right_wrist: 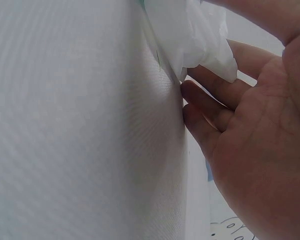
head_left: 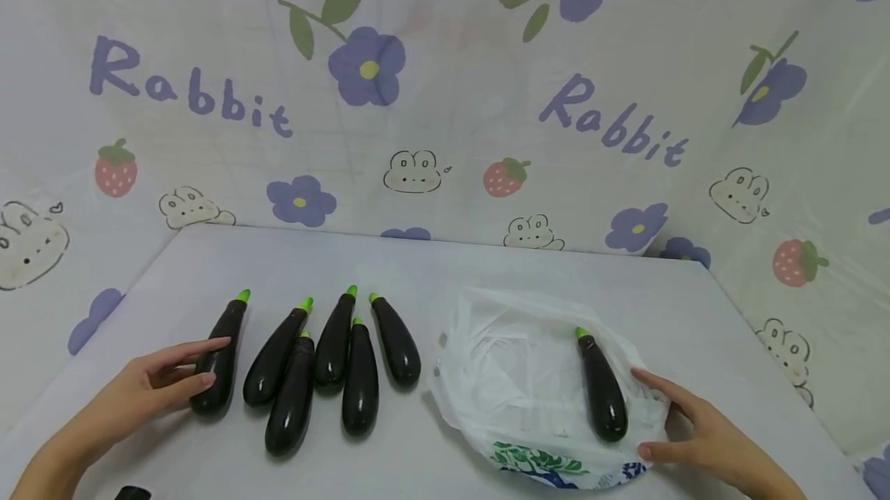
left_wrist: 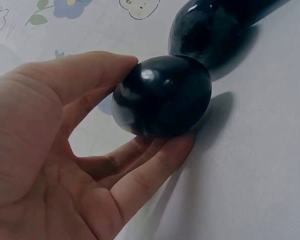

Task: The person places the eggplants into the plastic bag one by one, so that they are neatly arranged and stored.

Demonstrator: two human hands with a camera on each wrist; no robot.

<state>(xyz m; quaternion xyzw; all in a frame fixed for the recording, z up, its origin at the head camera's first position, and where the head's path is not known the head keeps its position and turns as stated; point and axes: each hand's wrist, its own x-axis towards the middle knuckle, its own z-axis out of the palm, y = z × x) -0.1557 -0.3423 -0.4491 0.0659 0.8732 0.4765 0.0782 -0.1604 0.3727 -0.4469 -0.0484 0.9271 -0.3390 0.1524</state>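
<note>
My left hand grips the leftmost dark, glossy eggplant, which has a bright green stem tip and lies on the table. In the left wrist view, the thumb and fingers close on both sides of its rounded end. At the right, a white plastic bag lies spread out with one eggplant on it. My right hand touches the bag's right edge, thumb and index finger spread apart. In the right wrist view, a fold of the bag hangs in front of the loosely bent fingers.
Several more eggplants lie in a loose group between my left hand and the bag. A small black object shows at the bottom edge. Behind the white table hangs a printed cloth.
</note>
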